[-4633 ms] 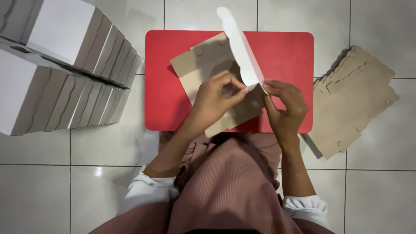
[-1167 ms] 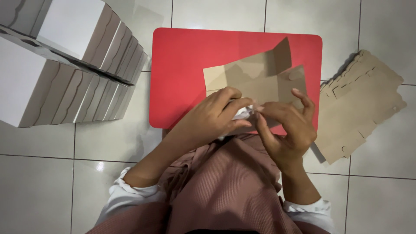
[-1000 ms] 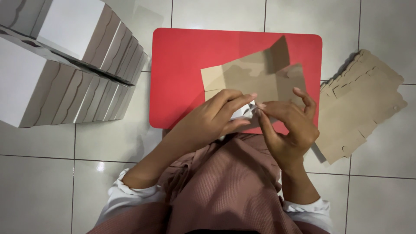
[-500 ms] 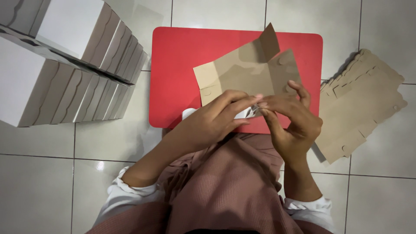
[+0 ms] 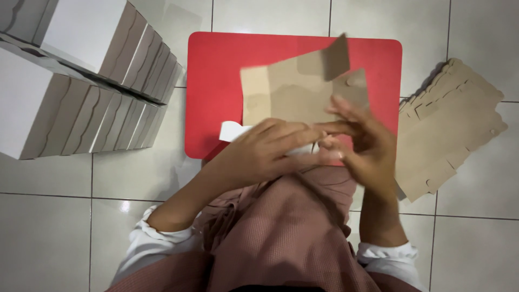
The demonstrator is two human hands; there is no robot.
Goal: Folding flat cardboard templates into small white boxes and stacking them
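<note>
A flat brown cardboard box blank [image 5: 294,94] with tabs and a white underside lies over the red mat [image 5: 216,70], its near edge lifted toward me. My left hand [image 5: 265,151] grips its near edge, fingers pointing right, and a white flap sticks out to the left of this hand. My right hand [image 5: 362,146] holds the blank's right near corner, fingers bent over the edge; it is blurred by motion. The part of the blank under both hands is hidden.
Folded white boxes [image 5: 81,81] stand in rows at the left on the tiled floor [image 5: 65,227]. A pile of flat brown blanks [image 5: 448,130] lies at the right, beside the mat. My lap in pinkish cloth [image 5: 281,238] fills the near middle.
The blank has turned and dropped flatter over the mat. A white flap has come out at the left of my left hand. Both hands stay on its near edge.
</note>
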